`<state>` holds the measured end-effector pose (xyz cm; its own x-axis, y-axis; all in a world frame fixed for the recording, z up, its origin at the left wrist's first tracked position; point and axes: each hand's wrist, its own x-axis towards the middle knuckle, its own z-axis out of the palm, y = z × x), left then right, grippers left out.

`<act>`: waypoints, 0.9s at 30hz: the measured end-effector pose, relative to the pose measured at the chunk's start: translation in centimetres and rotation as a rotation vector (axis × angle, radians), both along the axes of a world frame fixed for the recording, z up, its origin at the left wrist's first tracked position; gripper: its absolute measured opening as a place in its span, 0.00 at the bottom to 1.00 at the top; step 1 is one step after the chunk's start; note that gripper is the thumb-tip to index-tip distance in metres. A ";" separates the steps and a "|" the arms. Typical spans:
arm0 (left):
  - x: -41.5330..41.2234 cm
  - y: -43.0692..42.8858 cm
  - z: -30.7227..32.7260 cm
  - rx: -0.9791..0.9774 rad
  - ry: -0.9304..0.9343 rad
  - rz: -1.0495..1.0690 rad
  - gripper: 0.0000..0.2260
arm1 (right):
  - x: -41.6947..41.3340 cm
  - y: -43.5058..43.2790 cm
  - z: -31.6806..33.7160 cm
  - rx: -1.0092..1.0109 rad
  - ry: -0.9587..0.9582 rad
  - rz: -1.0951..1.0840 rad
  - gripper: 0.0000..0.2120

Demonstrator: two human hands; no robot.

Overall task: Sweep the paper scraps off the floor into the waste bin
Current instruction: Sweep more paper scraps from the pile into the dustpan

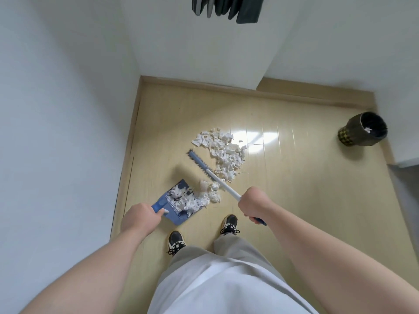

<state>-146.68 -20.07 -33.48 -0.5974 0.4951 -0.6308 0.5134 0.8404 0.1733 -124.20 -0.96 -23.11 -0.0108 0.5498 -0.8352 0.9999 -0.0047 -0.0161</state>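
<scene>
Some scraps (pixel 192 201) in dustpan (pixel 174 217), broom (pixel 199 164) nearby

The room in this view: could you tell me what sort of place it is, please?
Probably a small room in a home: wooden floor, dark clothes hanging overhead, small waste bin.

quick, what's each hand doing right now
Left hand: closed, gripping the blue dustpan handle.
Right hand: closed, gripping the broom handle.
</scene>
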 end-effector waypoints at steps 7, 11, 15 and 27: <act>-2.9 -0.1 0.2 -0.011 -0.015 -0.144 0.20 | 3.2 -2.0 -1.3 0.000 -0.111 -0.069 0.08; -4.1 0.4 0.3 -0.035 -0.005 -0.191 0.22 | 3.9 -3.5 -3.2 -0.089 -0.196 -0.090 0.10; -4.0 0.8 0.0 -0.038 -0.014 -0.193 0.23 | 4.3 -5.7 -5.1 -0.159 -0.114 -0.256 0.11; -3.5 0.9 0.2 -0.005 -0.043 -0.093 0.23 | 3.1 -6.2 -4.2 -0.242 -0.020 -0.415 0.07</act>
